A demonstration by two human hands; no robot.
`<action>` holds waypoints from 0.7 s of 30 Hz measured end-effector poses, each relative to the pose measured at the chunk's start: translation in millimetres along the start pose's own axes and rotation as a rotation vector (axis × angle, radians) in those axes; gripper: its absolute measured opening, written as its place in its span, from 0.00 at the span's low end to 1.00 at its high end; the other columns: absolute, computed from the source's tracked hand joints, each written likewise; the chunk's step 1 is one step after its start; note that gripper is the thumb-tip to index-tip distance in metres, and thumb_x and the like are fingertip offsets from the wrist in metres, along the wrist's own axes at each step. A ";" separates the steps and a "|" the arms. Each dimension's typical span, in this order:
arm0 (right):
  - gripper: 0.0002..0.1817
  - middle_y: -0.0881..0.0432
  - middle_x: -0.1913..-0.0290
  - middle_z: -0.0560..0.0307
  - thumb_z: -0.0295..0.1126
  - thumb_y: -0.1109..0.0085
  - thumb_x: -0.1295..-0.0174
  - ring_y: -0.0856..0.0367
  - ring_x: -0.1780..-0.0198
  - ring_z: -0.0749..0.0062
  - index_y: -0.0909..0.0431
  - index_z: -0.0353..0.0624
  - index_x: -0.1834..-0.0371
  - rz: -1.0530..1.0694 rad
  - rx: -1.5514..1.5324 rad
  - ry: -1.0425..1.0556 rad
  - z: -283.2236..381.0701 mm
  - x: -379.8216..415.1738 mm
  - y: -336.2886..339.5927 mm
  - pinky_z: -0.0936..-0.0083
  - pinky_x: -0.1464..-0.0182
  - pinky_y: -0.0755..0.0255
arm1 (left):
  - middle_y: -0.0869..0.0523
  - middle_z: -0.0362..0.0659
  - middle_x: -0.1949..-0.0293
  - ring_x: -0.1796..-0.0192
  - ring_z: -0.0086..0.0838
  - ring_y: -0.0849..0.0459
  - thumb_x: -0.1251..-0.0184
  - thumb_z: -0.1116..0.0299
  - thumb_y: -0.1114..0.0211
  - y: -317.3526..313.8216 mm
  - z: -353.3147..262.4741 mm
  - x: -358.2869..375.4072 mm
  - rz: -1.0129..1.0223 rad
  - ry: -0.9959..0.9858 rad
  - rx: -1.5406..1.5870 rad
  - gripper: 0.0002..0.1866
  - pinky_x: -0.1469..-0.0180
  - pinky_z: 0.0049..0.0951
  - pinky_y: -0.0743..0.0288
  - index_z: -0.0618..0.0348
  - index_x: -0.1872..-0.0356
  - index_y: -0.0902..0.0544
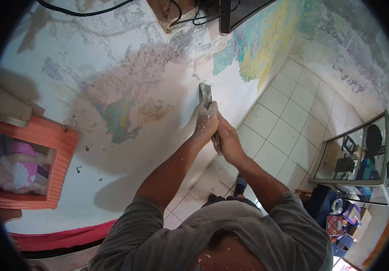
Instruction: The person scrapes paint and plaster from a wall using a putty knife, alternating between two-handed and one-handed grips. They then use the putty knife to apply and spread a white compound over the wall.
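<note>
A grey, dust-marked scraper (205, 94) points up at the wall (158, 79), its flat blade overlapping a pale patch where paint has come off. My left hand (206, 119), speckled with white flakes, is closed round it just below the blade. Lower down, my right hand (229, 140) is wrapped round the handle, pressed close against the left. The handle's end sticks out beneath both hands. Around the blade, the wall shows bare plaster, white paint and turquoise and yellow remnants.
A pink-orange picture frame (63, 153) hangs at left. Black cables (86, 13) and a dark screen (244, 16) are overhead. White floor tiles (289, 113) lie at right, with a glass display case (352, 153) beyond. Boxes (339, 226) are stacked below it.
</note>
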State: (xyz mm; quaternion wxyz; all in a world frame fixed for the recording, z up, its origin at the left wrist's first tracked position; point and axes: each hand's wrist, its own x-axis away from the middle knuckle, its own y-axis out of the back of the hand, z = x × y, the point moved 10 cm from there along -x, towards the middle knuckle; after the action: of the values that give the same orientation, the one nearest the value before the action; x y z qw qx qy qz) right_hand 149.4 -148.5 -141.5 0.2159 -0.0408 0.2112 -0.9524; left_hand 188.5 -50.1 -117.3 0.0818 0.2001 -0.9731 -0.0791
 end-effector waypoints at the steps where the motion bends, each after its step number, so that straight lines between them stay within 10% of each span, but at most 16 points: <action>1: 0.34 0.32 0.78 0.71 0.53 0.58 0.23 0.42 0.85 0.88 0.46 0.46 0.21 0.024 -0.104 -0.080 -2.2 -4.3 -1.7 0.87 0.85 0.46 | 0.25 0.41 0.74 0.67 0.27 0.25 0.31 0.57 0.46 0.4 -1.0 -1.5 -0.059 -0.055 -0.024 0.16 0.65 0.31 0.30 0.63 0.69 0.26; 4: 0.35 0.31 0.77 0.70 0.53 0.57 0.23 0.42 0.85 0.88 0.45 0.45 0.21 -0.049 -0.043 0.002 11.2 12.4 -6.3 0.87 0.85 0.46 | 0.25 0.41 0.76 0.69 0.30 0.26 0.31 0.58 0.45 -9.5 9.8 6.7 0.193 0.030 -0.019 0.16 0.66 0.34 0.31 0.62 0.71 0.24; 9: 0.33 0.29 0.77 0.68 0.55 0.61 0.23 0.41 0.86 0.87 0.40 0.46 0.24 -0.060 -0.014 0.054 6.2 -18.7 0.6 0.86 0.86 0.46 | 0.24 0.49 0.74 0.69 0.37 0.24 0.30 0.52 0.49 -7.9 -25.0 -14.3 0.104 -0.368 -0.370 0.22 0.64 0.40 0.30 0.67 0.66 0.24; 13: 0.36 0.29 0.77 0.67 0.59 0.60 0.25 0.40 0.86 0.86 0.41 0.47 0.23 -0.108 -0.169 -0.013 29.0 -22.0 11.0 0.86 0.85 0.45 | 0.19 0.54 0.69 0.66 0.44 0.23 0.30 0.55 0.48 -33.5 -33.6 -31.1 0.101 -0.158 -0.273 0.22 0.58 0.46 0.29 0.70 0.59 0.23; 15: 0.37 0.29 0.76 0.66 0.59 0.61 0.25 0.39 0.86 0.86 0.44 0.48 0.21 -0.052 0.029 0.076 25.5 11.4 6.2 0.86 0.85 0.46 | 0.31 0.70 0.34 0.28 0.55 0.34 0.31 0.72 0.52 -21.4 -49.3 12.8 -0.007 -0.592 -0.128 0.27 0.28 0.37 0.41 0.73 0.31 0.37; 18: 0.38 0.27 0.74 0.67 0.61 0.60 0.26 0.38 0.84 0.86 0.44 0.47 0.21 -0.052 0.305 0.161 13.4 -4.7 11.9 0.86 0.85 0.45 | 0.19 0.62 0.58 0.54 0.50 0.19 0.32 0.58 0.47 -10.3 11.7 -15.5 0.217 -0.105 -0.179 0.23 0.50 0.45 0.28 0.75 0.54 0.24; 21: 0.36 0.28 0.75 0.66 0.60 0.60 0.25 0.40 0.86 0.85 0.40 0.46 0.24 -0.082 -0.117 0.024 30.0 -40.3 16.7 0.85 0.86 0.44 | 0.21 0.63 0.63 0.61 0.51 0.22 0.30 0.60 0.47 -34.8 -48.7 -35.5 0.129 -0.045 -0.277 0.21 0.55 0.43 0.29 0.74 0.55 0.24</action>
State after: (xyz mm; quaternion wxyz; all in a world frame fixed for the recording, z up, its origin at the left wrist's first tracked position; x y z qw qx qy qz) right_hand 197.5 -156.4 -120.7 0.1715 -0.0505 0.2675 -0.9468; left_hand 243.0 -73.4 -80.9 0.0919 0.1223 -0.9653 -0.2118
